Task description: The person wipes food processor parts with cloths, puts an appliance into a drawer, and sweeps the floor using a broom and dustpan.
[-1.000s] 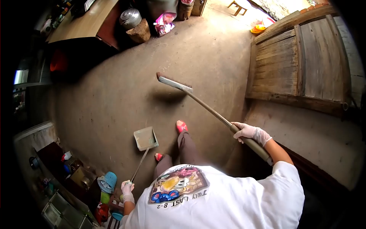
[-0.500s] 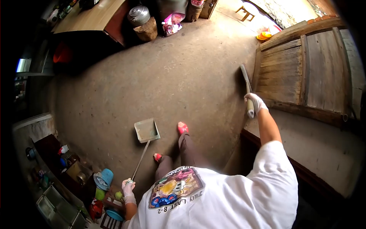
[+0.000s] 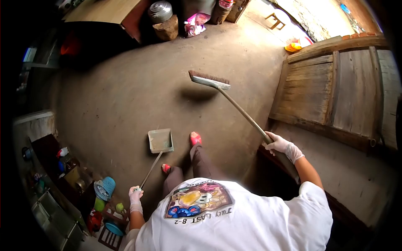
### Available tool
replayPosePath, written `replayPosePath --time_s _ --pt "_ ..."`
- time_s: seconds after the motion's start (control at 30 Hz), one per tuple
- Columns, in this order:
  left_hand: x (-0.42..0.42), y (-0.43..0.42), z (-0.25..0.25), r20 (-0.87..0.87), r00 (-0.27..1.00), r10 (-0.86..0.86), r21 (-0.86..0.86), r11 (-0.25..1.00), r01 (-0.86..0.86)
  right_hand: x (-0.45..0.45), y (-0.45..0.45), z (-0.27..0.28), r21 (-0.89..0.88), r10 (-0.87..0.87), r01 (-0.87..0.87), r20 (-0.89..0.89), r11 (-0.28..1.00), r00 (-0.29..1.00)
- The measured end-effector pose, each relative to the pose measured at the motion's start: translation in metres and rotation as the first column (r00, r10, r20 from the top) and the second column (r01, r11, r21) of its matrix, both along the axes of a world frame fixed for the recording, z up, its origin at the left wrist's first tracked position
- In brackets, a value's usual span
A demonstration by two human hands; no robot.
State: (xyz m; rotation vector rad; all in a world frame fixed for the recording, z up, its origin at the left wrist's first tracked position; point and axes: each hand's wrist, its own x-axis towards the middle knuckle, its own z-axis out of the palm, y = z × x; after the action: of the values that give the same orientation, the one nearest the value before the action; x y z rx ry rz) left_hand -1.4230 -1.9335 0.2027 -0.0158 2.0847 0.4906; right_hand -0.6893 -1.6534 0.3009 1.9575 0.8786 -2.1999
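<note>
My right hand (image 3: 279, 144), in a thin white glove, is closed around the thick handle of a broom (image 3: 243, 112). The broom's wide pale head, with brown bristles, points up and away, and its dark shadow lies apart from it on the floor. At the lower left, my gloved left hand (image 3: 135, 194) grips the top of a long-handled dustpan (image 3: 161, 140). The dustpan's pale square tray is by my feet, to the left of my red shoes (image 3: 195, 138). What lies in the tray, if anything, is too small to tell.
A wooden door panel (image 3: 310, 90) stands on the right. At the back are a table (image 3: 104, 11), a metal kettle (image 3: 160, 11) on a wood stump (image 3: 166, 29), and a pink bag (image 3: 195, 26). A small stool (image 3: 275, 19) is farther off. A blue basket (image 3: 105, 187) sits among clutter at lower left.
The broom has swung left from beside the door panel, its head now turned out over the floor. My right hand has come lower and nearer. The dustpan has hardly moved.
</note>
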Motion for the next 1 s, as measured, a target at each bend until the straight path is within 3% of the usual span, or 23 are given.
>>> replayPosePath --time_s 0.1,0.2,0.3,0.37,0.43,0.53,0.57,0.63,0.7,0.9,1.0 --pt "0.004 -0.001 -0.001 -0.014 1.0 0.003 -0.052 0.999 -0.004 -0.016 0.009 0.002 0.053 0.001 -0.003 0.046 0.999 0.999" --pt "0.009 -0.01 0.008 -0.021 1.0 -0.005 -0.03 1.0 0.004 -0.016 0.04 -0.032 0.207 -0.065 0.039 0.123 0.978 0.99" --pt "0.014 -0.019 0.01 -0.021 1.0 -0.002 -0.013 1.0 0.002 -0.009 0.091 -0.083 0.252 -0.09 0.039 0.197 0.967 0.976" --pt "0.016 -0.029 0.013 -0.027 0.999 0.021 -0.004 1.0 -0.021 -0.034 0.128 -0.09 0.172 -0.045 -0.004 0.28 0.985 0.959" --pt "0.018 -0.038 0.012 -0.058 0.998 0.031 -0.037 0.999 -0.033 -0.061 0.138 -0.121 0.155 -0.177 0.141 0.254 0.978 0.951" --pt "0.02 -0.052 0.015 -0.067 0.995 0.077 -0.019 0.997 -0.078 -0.116 0.105 -0.172 0.095 -0.101 0.082 0.216 0.992 0.971" --pt "0.021 -0.055 0.015 -0.08 0.993 0.081 -0.005 0.997 -0.082 -0.14 0.081 -0.172 0.088 -0.085 0.068 0.208 0.994 0.975" --pt "0.022 -0.069 0.01 -0.1 0.99 0.097 0.026 0.995 -0.094 -0.189 0.025 -0.144 0.128 0.143 -0.176 0.234 0.976 0.962" --pt "0.018 -0.077 0.003 -0.119 0.988 0.103 0.054 0.994 -0.098 -0.211 0.009 -0.116 0.084 0.274 -0.291 0.172 0.953 0.946" --pt "0.003 -0.101 -0.015 -0.139 0.986 0.097 0.085 0.993 -0.086 -0.228 0.016 -0.042 -0.016 0.349 -0.352 -0.098 0.936 0.932" --pt "-0.013 -0.138 -0.032 -0.217 0.976 -0.013 0.1 0.994 0.035 -0.242 0.005 -0.007 -0.019 0.337 -0.339 -0.071 0.941 0.939"
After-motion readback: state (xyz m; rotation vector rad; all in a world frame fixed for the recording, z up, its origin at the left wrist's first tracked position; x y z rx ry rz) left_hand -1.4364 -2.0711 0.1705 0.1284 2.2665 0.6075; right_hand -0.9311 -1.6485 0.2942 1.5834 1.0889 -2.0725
